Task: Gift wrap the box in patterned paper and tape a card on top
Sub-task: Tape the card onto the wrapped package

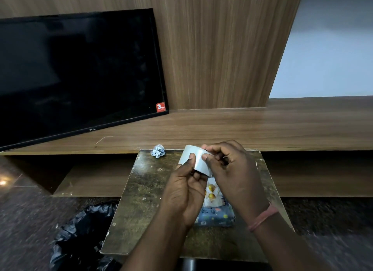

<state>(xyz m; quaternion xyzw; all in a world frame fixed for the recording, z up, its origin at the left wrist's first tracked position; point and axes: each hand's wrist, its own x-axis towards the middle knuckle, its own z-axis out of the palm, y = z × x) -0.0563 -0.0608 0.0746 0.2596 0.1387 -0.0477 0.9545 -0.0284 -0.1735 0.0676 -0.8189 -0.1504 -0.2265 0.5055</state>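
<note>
Fingers of left hand grip tape roll from below, thumb pressed on its face; right hand pinches at roll's edge, fingers curled. Wrapped box with card lies on table beneath both wrists. Risk: smooth glossy tape could tear or stick to itself. Paper looks soft, blue, patterned

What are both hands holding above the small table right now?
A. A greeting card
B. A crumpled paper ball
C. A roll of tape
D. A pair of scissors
C: the left hand and right hand both grip a silvery roll of tape.
</note>
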